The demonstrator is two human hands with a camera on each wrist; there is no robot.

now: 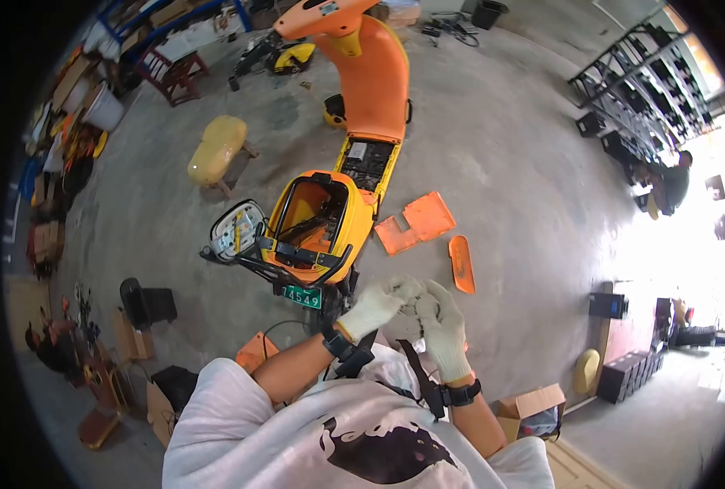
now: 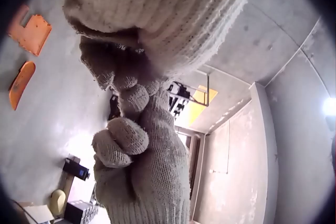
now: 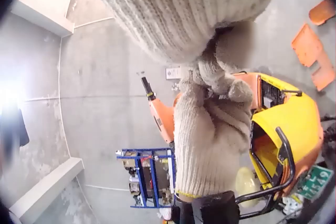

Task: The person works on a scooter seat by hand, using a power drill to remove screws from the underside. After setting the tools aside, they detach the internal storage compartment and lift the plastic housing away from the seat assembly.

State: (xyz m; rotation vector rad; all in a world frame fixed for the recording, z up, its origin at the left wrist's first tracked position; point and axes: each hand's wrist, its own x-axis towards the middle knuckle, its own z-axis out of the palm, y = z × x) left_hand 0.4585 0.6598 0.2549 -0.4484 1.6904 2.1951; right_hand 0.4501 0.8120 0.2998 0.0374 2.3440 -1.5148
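Note:
Both hands wear off-white knitted gloves and meet in front of the chest in the head view. My left hand (image 1: 372, 310) reaches in from the left, its fingers bent toward the other hand. My right hand (image 1: 442, 326) comes up from below right with fingers curled. In the left wrist view the right hand (image 2: 142, 166) shows folded fingers, fingertips right at the left hand's. The right wrist view shows the left hand (image 3: 210, 129) with bent fingers against the right hand. I cannot tell whether something small is between the fingertips. Ahead stands a yellow-orange scooter (image 1: 362, 236) with its seat compartment exposed.
Orange panels (image 1: 428, 218) and a narrow orange cover (image 1: 461, 265) lie on the floor right of the scooter. A yellow seat (image 1: 218, 149) stands to its left. An opened cardboard box (image 1: 534, 407) is near the right elbow. Racks (image 1: 640, 90) line the far right.

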